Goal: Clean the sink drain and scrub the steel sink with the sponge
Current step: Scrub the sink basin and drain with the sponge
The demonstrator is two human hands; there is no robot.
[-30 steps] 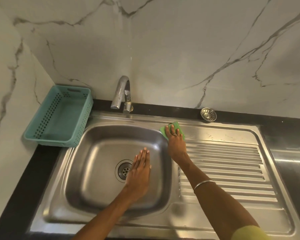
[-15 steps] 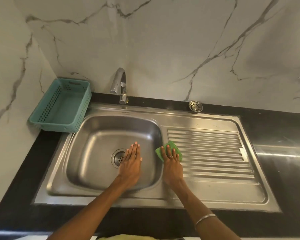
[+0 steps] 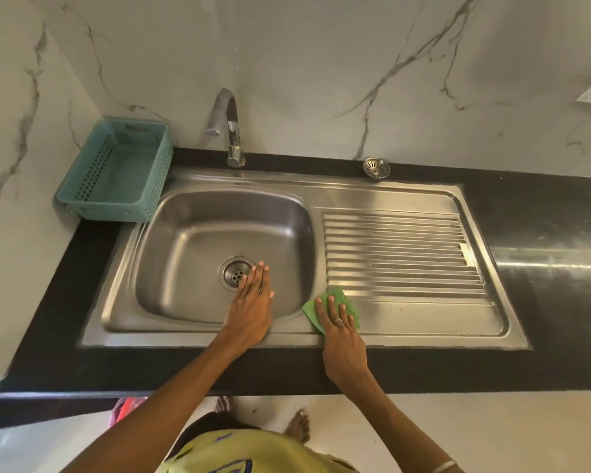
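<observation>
Head view: right hand (image 3: 342, 331) flat, fingers straight, pressing green sponge (image 3: 331, 307) onto steel sink (image 3: 423, 322) deck at near corner of ribbed drainboard. Left hand (image 3: 253, 302) released, flat inside basin, fingertips just beside drain (image 3: 236, 275).

Step, judged: scrubbing sink surface. Strainer (image 3: 376, 168) lies out on tabletop (image 3: 543, 213).

Next likely needs sponge swept along near rim or into basin with steady pressure.

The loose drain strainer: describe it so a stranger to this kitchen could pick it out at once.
Start at the steel sink set in the black counter. Follow its back rim right from the tap to the wall. There, on the black strip, sits the strainer: a small round perforated steel cup, lying loose, unlike the fixed drain in the basin.
</observation>
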